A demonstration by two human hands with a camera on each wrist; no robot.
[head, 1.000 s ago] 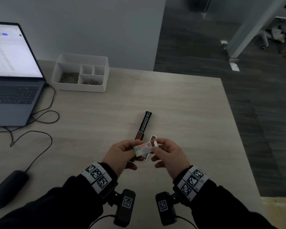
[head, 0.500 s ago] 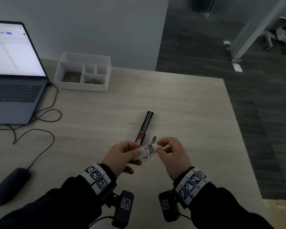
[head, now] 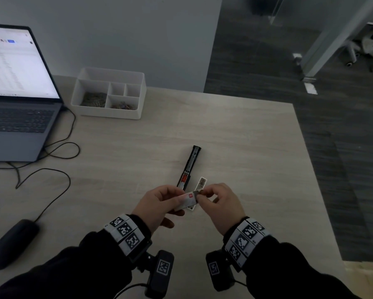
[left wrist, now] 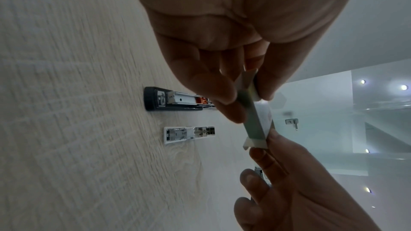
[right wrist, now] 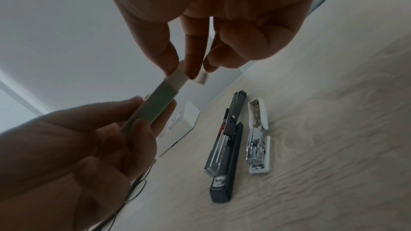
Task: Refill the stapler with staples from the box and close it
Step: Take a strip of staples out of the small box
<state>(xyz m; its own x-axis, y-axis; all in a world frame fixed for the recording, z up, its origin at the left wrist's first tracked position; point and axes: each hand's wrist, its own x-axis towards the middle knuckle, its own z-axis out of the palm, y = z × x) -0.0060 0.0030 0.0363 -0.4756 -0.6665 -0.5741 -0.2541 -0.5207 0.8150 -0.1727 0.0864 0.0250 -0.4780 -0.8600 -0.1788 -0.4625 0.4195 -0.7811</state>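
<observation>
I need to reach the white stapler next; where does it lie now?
In the head view the white stapler lies open on the table, just right of the black stapler, beyond the right hand.

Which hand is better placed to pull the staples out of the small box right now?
Right. The right hand already pinches the open end of the small white cardboard staple box, while the left hand grips its body to steady it above the pale wooden table.

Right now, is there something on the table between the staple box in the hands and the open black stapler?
Nothing visible. The left hand holds the staple box while the right hand pinches its end flap. The black stapler lies open just beyond them. The white stapler lies beside it, not across the path.
</observation>
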